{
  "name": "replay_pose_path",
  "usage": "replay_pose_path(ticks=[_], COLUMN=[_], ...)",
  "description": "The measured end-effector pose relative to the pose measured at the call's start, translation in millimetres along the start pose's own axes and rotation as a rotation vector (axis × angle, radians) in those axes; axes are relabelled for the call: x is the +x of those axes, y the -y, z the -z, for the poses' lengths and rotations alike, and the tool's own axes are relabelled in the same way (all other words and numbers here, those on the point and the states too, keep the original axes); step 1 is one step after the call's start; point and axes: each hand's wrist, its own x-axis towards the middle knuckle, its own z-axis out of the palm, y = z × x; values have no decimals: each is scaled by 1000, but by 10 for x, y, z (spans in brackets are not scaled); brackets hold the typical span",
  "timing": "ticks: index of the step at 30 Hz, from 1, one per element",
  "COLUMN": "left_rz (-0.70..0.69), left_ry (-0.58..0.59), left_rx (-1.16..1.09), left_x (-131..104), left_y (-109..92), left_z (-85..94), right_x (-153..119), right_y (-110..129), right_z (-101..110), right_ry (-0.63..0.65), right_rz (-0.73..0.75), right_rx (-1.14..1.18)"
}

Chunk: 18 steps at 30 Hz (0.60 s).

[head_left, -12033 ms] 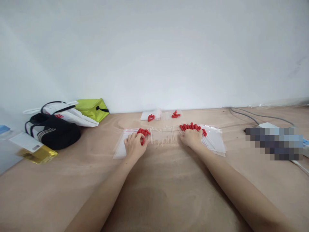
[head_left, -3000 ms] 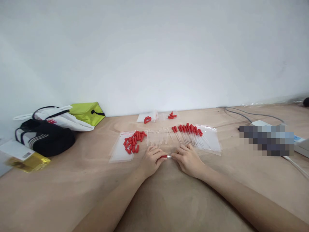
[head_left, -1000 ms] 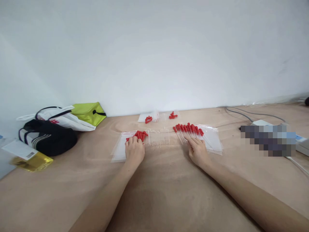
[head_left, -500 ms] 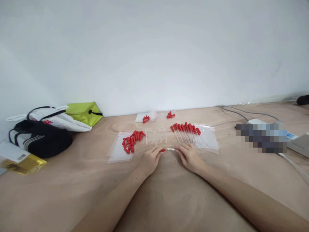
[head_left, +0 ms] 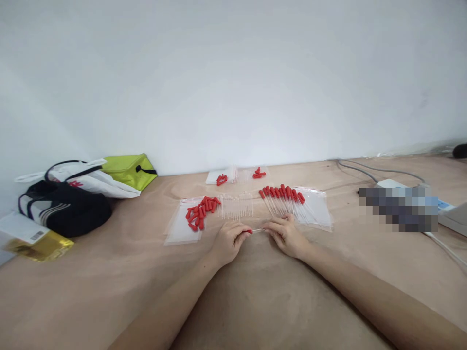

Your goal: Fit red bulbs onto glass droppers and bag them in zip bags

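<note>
Between finger and thumb, my left hand (head_left: 229, 239) pinches a red rubber dropper bulb (head_left: 249, 232). My right hand (head_left: 286, 236) grips a thin clear dropper tube (head_left: 258, 230), whose left end meets the bulb's mouth; how far it sits inside I cannot tell. Loose red bulbs (head_left: 197, 216) lie on clear zip bags to the left. Bare clear tubes (head_left: 237, 206) are lined up beyond my hands. To the right, several droppers with red bulbs on their ends (head_left: 280, 193) rest side by side, partly over zip bags (head_left: 317, 206).
Small bulb piles (head_left: 222, 180) lie on bags near the wall. On the left are a black bag (head_left: 73, 209), a lime-green bag (head_left: 126, 172), a white bag and a gold packet (head_left: 51, 246). A blurred dark object, a power strip (head_left: 388, 183) and cables lie right.
The gap between the bulb and the tube has closed, and their ends now meet. My hands have come slightly nearer each other. The camera view has shifted a little.
</note>
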Motion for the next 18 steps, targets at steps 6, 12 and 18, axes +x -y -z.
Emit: replay_pose_path(ticks=[6,12,18], left_rz=[-27,-44,-70], left_ry=[55,29,31], left_rx=[28,54,96], left_x=[5,-6,-27], left_y=[-9,7,27], left_z=[-6,-18,-35], right_x=[30,27,25], right_y=[-46,8,64], right_z=[40,40,60], right_ry=[-15,-1,55], right_rz=[64,89,108], right_rx=[-137,-317,-359])
